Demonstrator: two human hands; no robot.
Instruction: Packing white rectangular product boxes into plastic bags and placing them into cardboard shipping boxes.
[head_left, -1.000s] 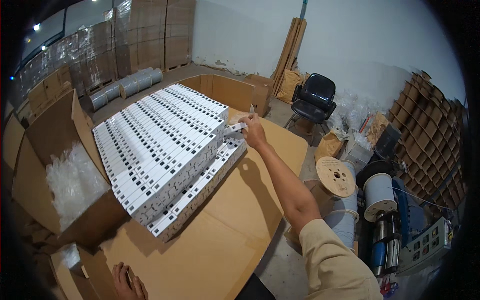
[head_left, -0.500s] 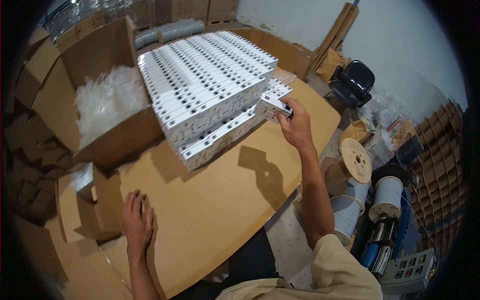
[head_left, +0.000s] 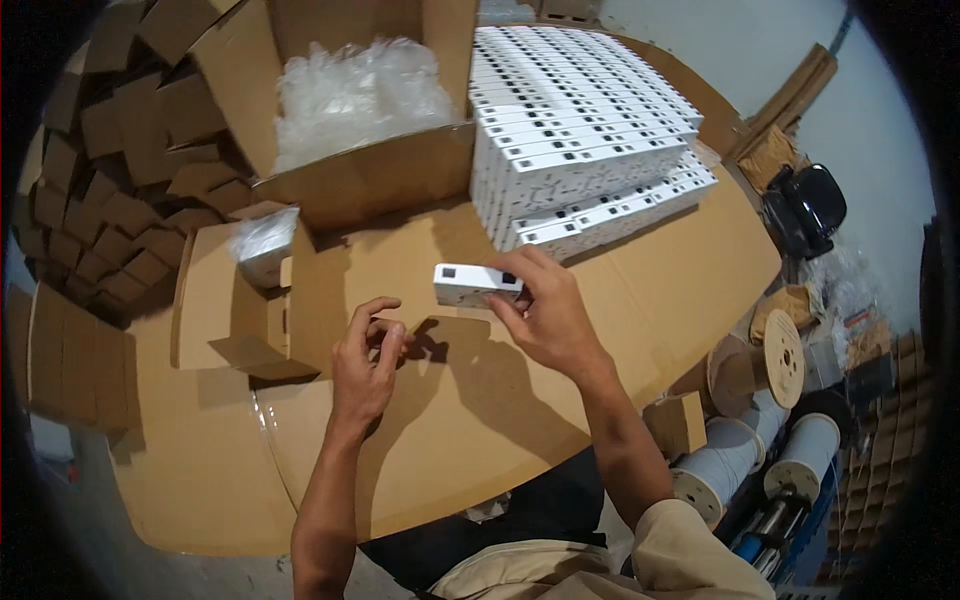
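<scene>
My right hand (head_left: pixel 550 308) grips one end of a small white box (head_left: pixel 462 286) with dark square marks, held above the cardboard-covered table (head_left: pixel 520 440). To its left, my left hand (head_left: pixel 368 360) is raised with fingers apart and loosely curved, holding nothing. Beyond my right hand stands a large stack of matching white boxes (head_left: pixel 590 150), with a lower row along its near side. Left of my left hand lies an opened small carton (head_left: pixel 200 300); clear bubble-wrapped contents (head_left: pixel 265 245) show at its far end.
A big open carton (head_left: pixel 370 175) full of clear plastic bags (head_left: pixel 350 100) stands at the back. Many folded brown cartons (head_left: pixel 130 130) are heaped at far left, with upright flat ones (head_left: pixel 75 350) at the table's left edge. Cable spools (head_left: pixel 785 360) and a black chair (head_left: pixel 805 205) are at right.
My right hand has brought the white box away from the stack, nearer to me. My left hand has lifted off the table toward it. The view has swung left.
</scene>
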